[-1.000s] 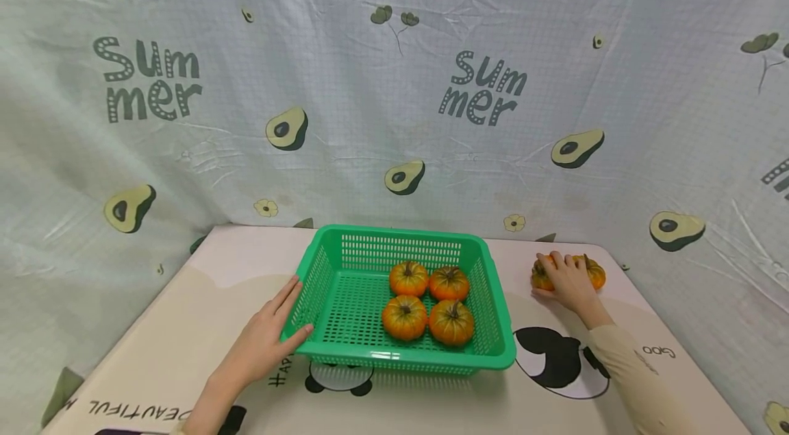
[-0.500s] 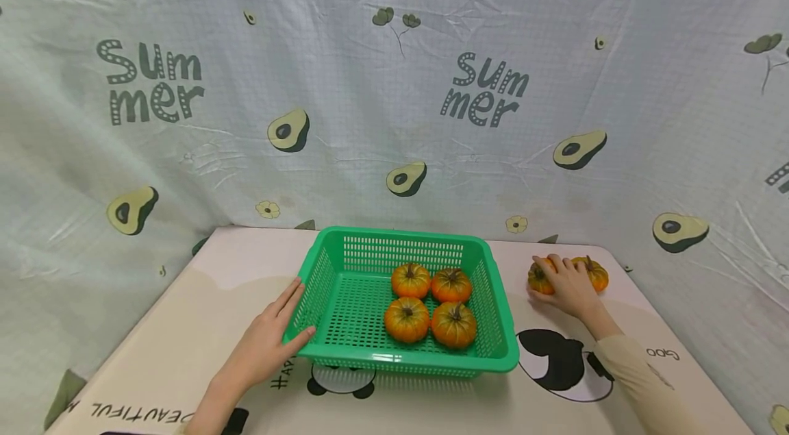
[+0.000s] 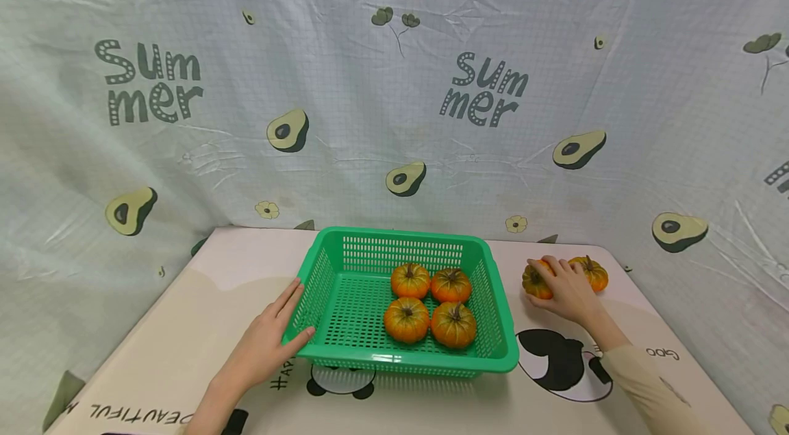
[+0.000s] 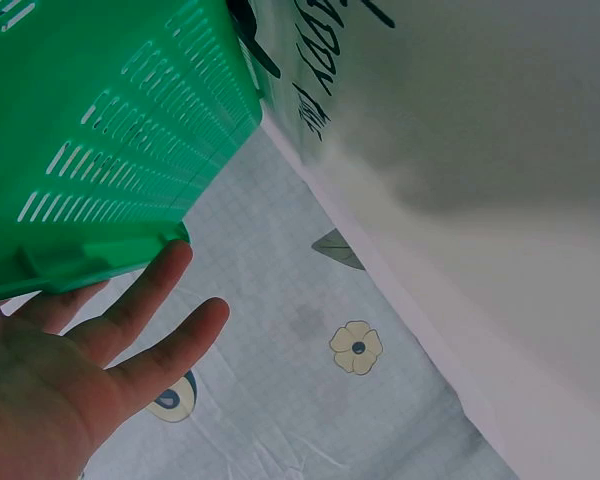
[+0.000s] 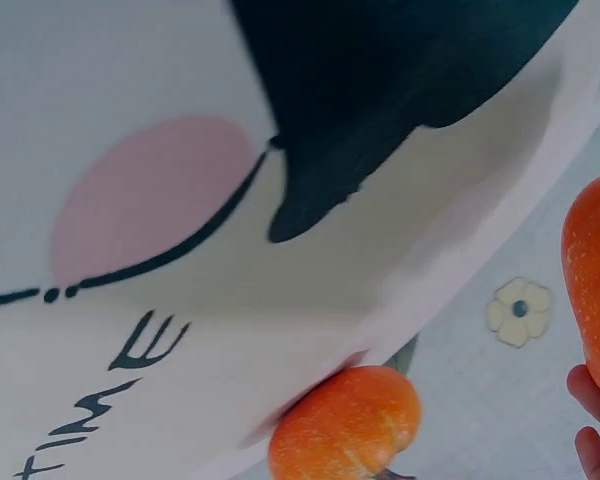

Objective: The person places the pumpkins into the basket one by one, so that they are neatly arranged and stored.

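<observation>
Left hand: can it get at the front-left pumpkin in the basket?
Likely yes. The left hand is at the left rim of the green basket, the top is open, and nothing stands between that rim and the front-left pumpkin.

At lower centre of the head view, the basket (image 3: pixel 407 357) is glossy plastic; the pumpkins (image 3: pixel 406 322) in it look ribbed, softly shiny. The sheet (image 3: pixel 345 65) across the upper frame is creased, faintly sheened. The table (image 3: pixel 431 404) looks smooth, matt; the sleeve (image 3: pixel 644 380), lower right, matt cloth.
</observation>
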### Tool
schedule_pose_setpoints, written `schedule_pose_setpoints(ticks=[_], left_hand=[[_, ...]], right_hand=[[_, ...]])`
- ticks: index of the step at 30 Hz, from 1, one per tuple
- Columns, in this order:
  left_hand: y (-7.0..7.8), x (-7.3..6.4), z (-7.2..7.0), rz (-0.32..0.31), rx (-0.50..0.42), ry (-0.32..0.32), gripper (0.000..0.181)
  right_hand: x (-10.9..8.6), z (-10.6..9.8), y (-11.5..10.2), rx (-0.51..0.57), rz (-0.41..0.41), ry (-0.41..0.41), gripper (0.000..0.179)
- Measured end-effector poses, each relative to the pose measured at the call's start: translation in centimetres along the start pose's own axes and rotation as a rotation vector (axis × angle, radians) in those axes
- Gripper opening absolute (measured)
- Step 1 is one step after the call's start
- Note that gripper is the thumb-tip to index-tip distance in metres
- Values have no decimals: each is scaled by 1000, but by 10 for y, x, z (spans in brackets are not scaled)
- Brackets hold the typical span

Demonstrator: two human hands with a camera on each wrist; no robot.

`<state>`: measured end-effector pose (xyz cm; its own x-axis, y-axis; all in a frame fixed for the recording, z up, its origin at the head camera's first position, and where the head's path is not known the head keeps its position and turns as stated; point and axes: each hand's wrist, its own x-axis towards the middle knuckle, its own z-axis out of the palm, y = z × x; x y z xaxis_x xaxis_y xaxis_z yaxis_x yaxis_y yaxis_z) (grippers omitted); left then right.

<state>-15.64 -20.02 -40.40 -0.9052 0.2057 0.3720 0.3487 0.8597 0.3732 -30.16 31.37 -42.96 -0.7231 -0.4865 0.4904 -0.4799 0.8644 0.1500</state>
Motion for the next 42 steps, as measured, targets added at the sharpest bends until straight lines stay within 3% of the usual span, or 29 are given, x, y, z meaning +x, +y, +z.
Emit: schedule_pose_setpoints(ticks=[8, 24, 33, 42], left_hand=[[1, 0, -1, -8, -6, -9, 69], [0, 2, 0, -20, -18, -28, 70], [0, 1, 0, -13, -13, -19, 69], [3, 1, -2, -14, -19, -18, 68]], right_hand=[[2, -10, -11, 34, -41, 94, 72], [4, -36, -23, 19, -93, 167, 66], [9, -55, -32, 74, -112, 166, 70], [25, -77, -56, 112, -136, 146, 71]])
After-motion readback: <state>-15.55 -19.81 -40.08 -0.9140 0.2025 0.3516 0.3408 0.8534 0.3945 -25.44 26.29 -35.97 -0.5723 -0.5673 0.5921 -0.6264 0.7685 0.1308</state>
